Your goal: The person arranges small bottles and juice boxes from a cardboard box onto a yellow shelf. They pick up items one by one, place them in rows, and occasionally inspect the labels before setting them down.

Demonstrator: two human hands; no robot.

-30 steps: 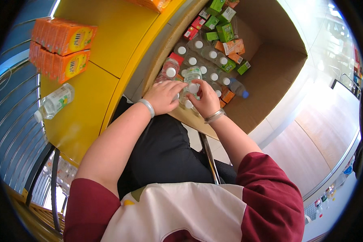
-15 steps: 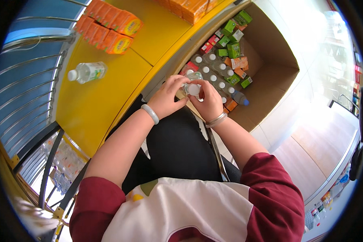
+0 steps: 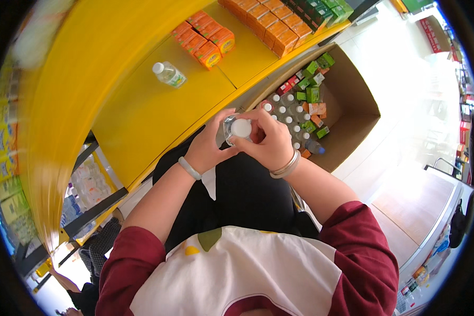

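A clear plastic bottle (image 3: 228,128) with a white cap (image 3: 242,128) is between my hands, its cap facing up at me. My left hand (image 3: 206,145) is curled round the bottle's left side. Thumb and fingers of my right hand (image 3: 272,139) close on it at the cap from the other side. Most of the bottle's body is hidden below the cap and behind my fingers. On the yellow shelf (image 3: 142,118) a similar bottle (image 3: 169,74) with a green-and-white label lies on its side. Behind it stand orange drink cartons (image 3: 204,39) in rows.
Right of my hands, an open cardboard box (image 3: 347,137) holds several white-capped bottles (image 3: 299,109), a blue-capped bottle (image 3: 314,147) and green, red and orange cartons. More orange packs (image 3: 268,23) and green packs (image 3: 321,11) line the shelf's far end. Another person's arm (image 3: 64,279) shows at lower left.
My hands have brought the bottle from the box's near edge toward my lap and the shelf. The view has swung left, showing more shelf and another person at lower left.
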